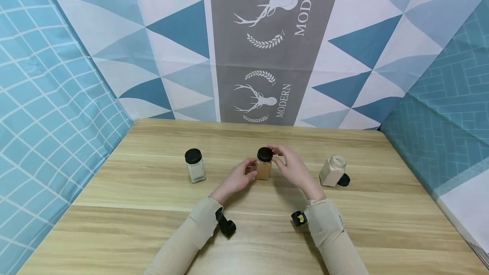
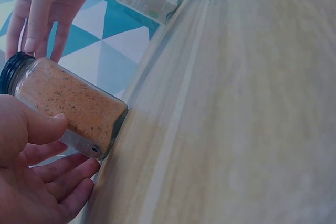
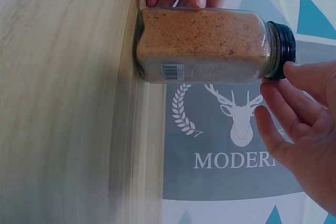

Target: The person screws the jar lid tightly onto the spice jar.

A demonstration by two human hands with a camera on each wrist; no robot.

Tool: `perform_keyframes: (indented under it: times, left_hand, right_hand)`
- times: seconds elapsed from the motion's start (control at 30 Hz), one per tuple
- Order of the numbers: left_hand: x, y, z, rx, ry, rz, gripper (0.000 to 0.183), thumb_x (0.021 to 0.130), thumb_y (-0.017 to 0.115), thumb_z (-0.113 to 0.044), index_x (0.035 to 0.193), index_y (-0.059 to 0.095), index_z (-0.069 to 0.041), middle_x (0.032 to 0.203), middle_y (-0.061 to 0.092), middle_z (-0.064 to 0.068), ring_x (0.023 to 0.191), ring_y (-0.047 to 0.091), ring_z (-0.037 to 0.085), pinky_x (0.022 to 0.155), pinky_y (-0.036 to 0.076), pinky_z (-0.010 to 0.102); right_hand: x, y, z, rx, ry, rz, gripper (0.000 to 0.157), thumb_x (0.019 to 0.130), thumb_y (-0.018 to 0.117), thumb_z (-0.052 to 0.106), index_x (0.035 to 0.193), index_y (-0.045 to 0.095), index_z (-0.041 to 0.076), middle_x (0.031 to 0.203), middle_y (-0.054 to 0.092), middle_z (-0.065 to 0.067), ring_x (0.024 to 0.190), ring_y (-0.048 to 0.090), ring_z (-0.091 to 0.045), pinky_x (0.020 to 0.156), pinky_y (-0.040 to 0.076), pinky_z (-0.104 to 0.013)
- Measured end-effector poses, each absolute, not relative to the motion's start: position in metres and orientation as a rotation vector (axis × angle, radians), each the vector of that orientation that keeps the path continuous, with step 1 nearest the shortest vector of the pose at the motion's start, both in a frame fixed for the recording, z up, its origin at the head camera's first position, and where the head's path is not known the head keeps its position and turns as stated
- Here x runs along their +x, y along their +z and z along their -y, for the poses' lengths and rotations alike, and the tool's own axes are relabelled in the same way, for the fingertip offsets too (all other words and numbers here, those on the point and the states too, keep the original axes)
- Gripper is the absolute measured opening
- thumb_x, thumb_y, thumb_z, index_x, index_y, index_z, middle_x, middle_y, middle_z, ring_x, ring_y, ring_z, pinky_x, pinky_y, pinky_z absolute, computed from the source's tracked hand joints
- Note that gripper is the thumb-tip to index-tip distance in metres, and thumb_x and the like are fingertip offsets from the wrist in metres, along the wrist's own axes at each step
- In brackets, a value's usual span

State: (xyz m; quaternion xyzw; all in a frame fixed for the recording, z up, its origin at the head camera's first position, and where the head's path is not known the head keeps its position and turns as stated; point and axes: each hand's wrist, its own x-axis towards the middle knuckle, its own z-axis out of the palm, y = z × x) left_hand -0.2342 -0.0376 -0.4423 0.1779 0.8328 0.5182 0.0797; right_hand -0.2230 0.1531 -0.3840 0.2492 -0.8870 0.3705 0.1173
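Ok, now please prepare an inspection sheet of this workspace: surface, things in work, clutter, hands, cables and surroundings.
Surface: tabletop with light wood grain.
Job's things: orange-filled jar, upright, black lid on.
Clutter: white-filled jar at left, lidded; open jar at right, pale contents, loose cap beside it.
Left hand: holds the orange-filled jar's body.
Right hand: thumb and fingers pinch the black lid.
Cables: nothing seen.
Surroundings: deer-print backdrop behind; blue grid-patterned covering at left.
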Motion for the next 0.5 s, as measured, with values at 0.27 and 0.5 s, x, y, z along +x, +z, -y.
perform_keyframes:
  times: [0.27, 0.5]
  left_hand:
    - [-0.2329, -0.4409, 0.0383, 0.523, 1.56, -2.484, 0.043, 0.092, 0.05, -0.007, 0.133, 0.039, 0.001, 0.129, 0.049, 0.019, 0.114, 0.052, 0.03, 0.094, 0.045, 0.038]
    - [-0.2317, -0.4396, 0.0378, 0.53, 1.548, -2.494, 0.043, 0.092, 0.05, -0.007, 0.133, 0.039, 0.002, 0.128, 0.049, 0.019, 0.114, 0.052, 0.03, 0.093, 0.045, 0.038]
  right_hand:
    - [-0.2237, -0.3842, -0.1536, 0.696, 1.061, 2.597, 0.033, 0.089, 0.057, 0.008, 0.122, 0.053, 0.005, 0.113, 0.06, -0.009, 0.1, 0.056, -0.022, 0.089, 0.045, -0.041]
    - [-0.2256, -0.3851, -0.1557, 0.665, 1.066, 2.59, 0.035, 0.087, 0.06, 0.01, 0.121, 0.054, 0.004, 0.106, 0.062, -0.009, 0.1, 0.056, -0.023, 0.091, 0.044, -0.043]
